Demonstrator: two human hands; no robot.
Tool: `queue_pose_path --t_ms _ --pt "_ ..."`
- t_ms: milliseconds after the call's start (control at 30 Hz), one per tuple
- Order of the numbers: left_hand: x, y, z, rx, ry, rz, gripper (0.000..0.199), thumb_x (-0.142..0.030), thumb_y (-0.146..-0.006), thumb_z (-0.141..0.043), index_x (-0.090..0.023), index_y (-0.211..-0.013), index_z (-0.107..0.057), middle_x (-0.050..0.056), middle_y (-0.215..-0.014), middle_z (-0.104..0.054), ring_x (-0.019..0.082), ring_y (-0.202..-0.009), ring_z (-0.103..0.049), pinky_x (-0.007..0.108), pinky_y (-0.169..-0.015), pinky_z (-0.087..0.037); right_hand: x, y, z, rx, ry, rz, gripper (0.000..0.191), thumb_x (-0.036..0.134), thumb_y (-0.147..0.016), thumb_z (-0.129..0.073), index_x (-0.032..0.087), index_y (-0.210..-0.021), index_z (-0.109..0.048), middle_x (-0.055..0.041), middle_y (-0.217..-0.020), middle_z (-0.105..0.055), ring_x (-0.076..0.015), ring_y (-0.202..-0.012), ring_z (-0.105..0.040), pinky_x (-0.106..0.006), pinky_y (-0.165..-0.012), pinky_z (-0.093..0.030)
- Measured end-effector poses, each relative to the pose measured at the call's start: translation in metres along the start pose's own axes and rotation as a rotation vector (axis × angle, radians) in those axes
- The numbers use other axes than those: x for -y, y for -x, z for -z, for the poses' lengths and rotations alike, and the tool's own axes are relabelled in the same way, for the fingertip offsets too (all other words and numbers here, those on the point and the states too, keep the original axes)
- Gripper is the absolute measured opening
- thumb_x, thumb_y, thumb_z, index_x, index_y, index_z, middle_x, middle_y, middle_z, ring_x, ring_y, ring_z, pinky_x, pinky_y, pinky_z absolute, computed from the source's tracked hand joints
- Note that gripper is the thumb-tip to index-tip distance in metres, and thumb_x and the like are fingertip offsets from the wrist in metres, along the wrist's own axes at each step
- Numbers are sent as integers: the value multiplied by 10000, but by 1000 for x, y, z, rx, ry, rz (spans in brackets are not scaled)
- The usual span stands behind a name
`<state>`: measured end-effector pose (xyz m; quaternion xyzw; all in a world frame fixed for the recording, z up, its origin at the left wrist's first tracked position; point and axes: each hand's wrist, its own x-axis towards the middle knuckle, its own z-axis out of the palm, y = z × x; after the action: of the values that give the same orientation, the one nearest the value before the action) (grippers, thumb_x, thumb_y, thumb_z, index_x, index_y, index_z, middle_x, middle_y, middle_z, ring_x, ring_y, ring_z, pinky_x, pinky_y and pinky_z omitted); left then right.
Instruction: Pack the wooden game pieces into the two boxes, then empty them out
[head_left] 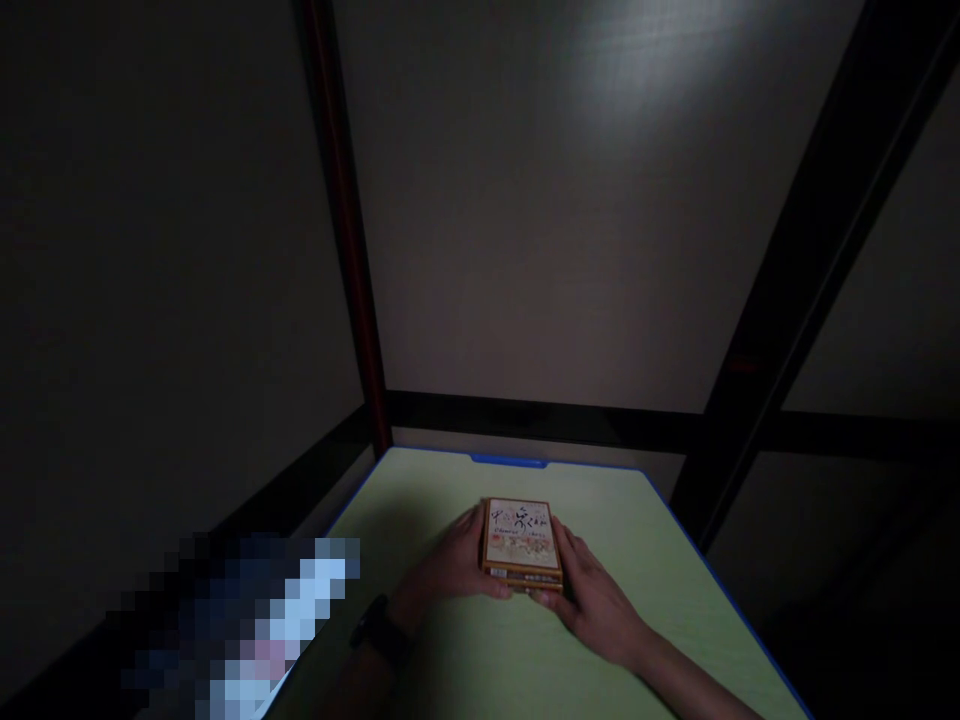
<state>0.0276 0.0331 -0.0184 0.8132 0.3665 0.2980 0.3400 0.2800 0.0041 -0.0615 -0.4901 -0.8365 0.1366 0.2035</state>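
A Chinese chess box with an orange-brown edge and a pale printed lid is near the middle of the green table top. Dark brush characters and small lettering cover the lid, which looks closed. On the box's left side, my left hand grips it, thumb at the near edge and fingers along the side. My right hand holds the opposite side the same way, its thumb near the front corner. Whether the box rests on the table or is slightly raised, I cannot tell. A dark watch is on my left wrist.
Blue edging borders the table. Behind it stands a pale wall panel framed by dark beams, with a reddish post at the left. A blurred-out patch lies beside the table's left edge. The light is dim.
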Motion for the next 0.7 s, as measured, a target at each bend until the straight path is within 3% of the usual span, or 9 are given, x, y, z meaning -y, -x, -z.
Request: queue_pose_path --t_ms 167,233,333,400,500,700 --pt "15 51 -32 -109 -527 329 753 -427 -800 -655 -77 -1426 -425 225 -1500 -403 378 -1410 -336 483 -1137 -338 -13 20 -4 -9 151 -57 819 591 -924 -441 72 -1531 -261 -188 -1556 -302 -358 -1460 -202 -553 -1187 -257" --pt "25 76 -52 -137 -672 322 763 -500 -847 -591 -59 -1441 -405 236 -1507 -382 383 -1401 -354 492 -1122 -371 -19 30 -9 -27 216 -46 763 597 -937 -409 79 -1495 -363 -175 -1541 -338 -356 -1447 -241 -542 -1175 -299" --pt "34 102 -77 -276 -849 226 700 -517 -913 -491 -88 -1457 -388 205 -1506 -396 357 -1389 -386 495 -1103 -405 -27 39 -17 -77 290 21 730 606 -921 -443 100 -1447 -457 -167 -1523 -371 -370 -1425 -288 -553 -1139 -360" --pt "33 109 -86 -355 -911 168 706 -518 -926 -468 -120 -1492 -326 181 -1520 -382 337 -1399 -376 499 -1097 -416 -32 40 -22 -114 333 77 711 598 -916 -464 112 -1434 -479 -164 -1520 -374 -374 -1411 -318 -555 -1116 -392" --pt "25 108 -88 -369 -920 143 757 -534 -915 -475 -126 -1517 -264 176 -1528 -369 333 -1397 -383 504 -1077 -443 -39 39 -27 -163 383 152 700 586 -912 -481 127 -1440 -471 -150 -1519 -376 -363 -1393 -361 -540 -1089 -432" --pt "13 104 -89 -385 -880 190 710 -510 -930 -448 -104 -1499 -322 161 -1557 -318 340 -1431 -315 512 -1131 -391 -46 43 -34 -233 419 153 715 595 -911 -466 190 -1494 -384 -95 -1530 -378 -337 -1406 -352 -548 -1091 -421"
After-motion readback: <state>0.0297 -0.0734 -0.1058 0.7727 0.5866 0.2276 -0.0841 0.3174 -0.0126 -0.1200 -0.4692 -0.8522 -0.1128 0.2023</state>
